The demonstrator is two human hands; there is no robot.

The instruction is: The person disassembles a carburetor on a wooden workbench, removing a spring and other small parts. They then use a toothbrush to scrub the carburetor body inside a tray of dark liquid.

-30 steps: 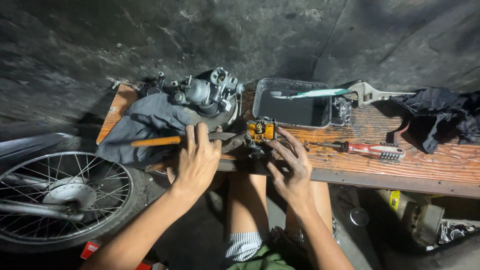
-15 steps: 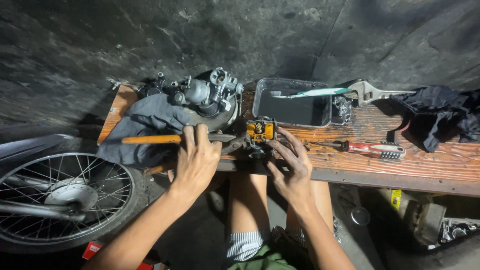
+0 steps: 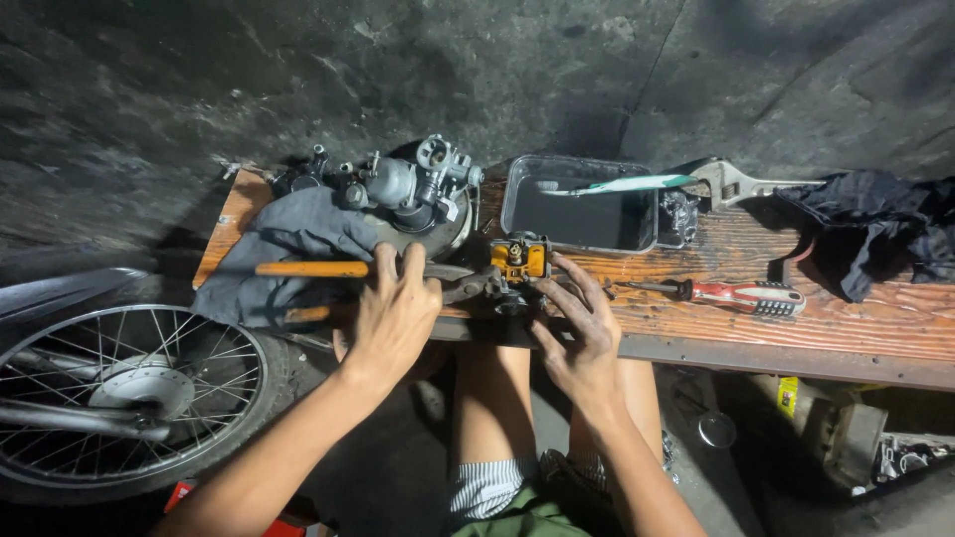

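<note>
Your wooden plank tabletop [image 3: 846,318] runs crosswise beyond both hands. Below and outward of your left hand stands a spoked motorcycle wheel [image 3: 109,398]. Beyond that hand a grey crumpled cloth [image 3: 288,259] lies on the tabletop, with a metal carburettor and engine part [image 3: 408,194] resting at its far edge. Past your right hand sits a dark rectangular metal tray [image 3: 582,214]; a steel adjustable wrench [image 3: 736,181] lies just outward of it, and further outward a dark heap of cloth [image 3: 875,229].

Your left hand [image 3: 393,318] is wrapped around orange-handled pliers [image 3: 328,270]. Their long axis runs side to side along the tabletop edge, handles pointing outward to your left and the nose pointing inward at the small yellow-orange carburettor piece [image 3: 519,261]. That piece sits just beyond your right fingertips, between your two hands and nearer the right one.

Your right hand [image 3: 582,333] has its fingers spread and pressed around the near side of the piece, steadying it; whether the pliers' nose actually bites it cannot be made out. A red-handled screwdriver [image 3: 741,295] lies just outward of your right hand, lengthwise along the planks.
</note>
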